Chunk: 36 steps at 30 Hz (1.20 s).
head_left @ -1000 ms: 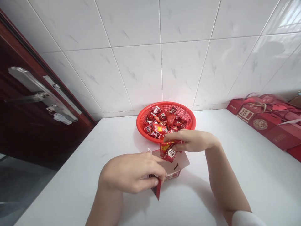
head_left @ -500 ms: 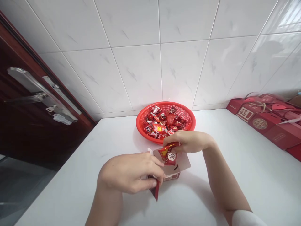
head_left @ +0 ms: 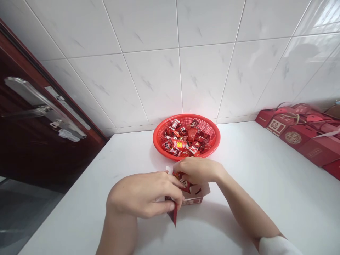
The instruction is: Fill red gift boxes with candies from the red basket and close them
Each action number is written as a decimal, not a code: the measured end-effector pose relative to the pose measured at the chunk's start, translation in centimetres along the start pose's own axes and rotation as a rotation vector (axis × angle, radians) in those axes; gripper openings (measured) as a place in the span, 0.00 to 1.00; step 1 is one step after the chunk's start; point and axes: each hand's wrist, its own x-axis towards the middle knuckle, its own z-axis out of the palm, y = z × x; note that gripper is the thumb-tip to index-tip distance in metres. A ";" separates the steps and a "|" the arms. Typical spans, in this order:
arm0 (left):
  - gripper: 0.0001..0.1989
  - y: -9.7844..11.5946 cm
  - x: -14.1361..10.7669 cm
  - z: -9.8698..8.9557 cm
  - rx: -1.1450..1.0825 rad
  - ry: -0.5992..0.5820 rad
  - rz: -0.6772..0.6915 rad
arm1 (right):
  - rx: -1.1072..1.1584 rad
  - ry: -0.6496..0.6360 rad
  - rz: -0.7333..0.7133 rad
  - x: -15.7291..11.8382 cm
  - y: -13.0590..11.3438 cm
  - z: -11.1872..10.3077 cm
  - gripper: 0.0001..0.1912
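A small red paper gift box point(head_left: 195, 201) with a pale inside stands on the white tabletop, its flaps up. My left hand point(head_left: 148, 194) is closed on the box's near left side, thumb and fingers pinching a dark red flap point(head_left: 173, 216). Between the fingers of my right hand point(head_left: 199, 171) is a shiny red candy packet point(head_left: 186, 186) with white lettering, held low in the box's opening. Both hands cover much of the box, so its contents are largely hidden. Just beyond them sits a red plastic basket point(head_left: 217, 140) of wrapped candies point(head_left: 179, 144).
Several red gift boxes point(head_left: 302, 140) with cords and ribbons stand in a group at the right, against the white tiled wall point(head_left: 148, 85). A dark red door point(head_left: 23, 141) with a metal handle is at the left, past the edge of the table point(head_left: 106, 170).
My right hand has moved left and down, bringing the candy packet from above the box into its opening. My left hand keeps its hold on the flap.
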 end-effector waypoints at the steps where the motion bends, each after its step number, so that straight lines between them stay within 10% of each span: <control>1: 0.10 0.1 0.0 0.0 0.001 0.002 -0.004 | -0.025 -0.025 0.021 0.2 -0.1 0.1 0.11; 10: 0.10 0.4 0.0 -0.1 0.021 -0.011 -0.013 | -0.073 -0.122 0.045 0.9 -0.3 0.3 0.14; 20: 0.09 0.3 0.1 -0.6 0.018 -0.014 -0.036 | -0.120 0.135 0.090 0.2 -1.2 0.4 0.10; 30: 0.09 0.4 0.0 -0.5 0.004 -0.006 -0.041 | -0.115 -0.050 -0.074 1.5 -0.2 1.2 0.11; 36: 0.09 0.3 -0.1 -0.5 0.035 0.001 -0.065 | -0.113 0.100 0.116 0.1 -0.7 -0.3 0.18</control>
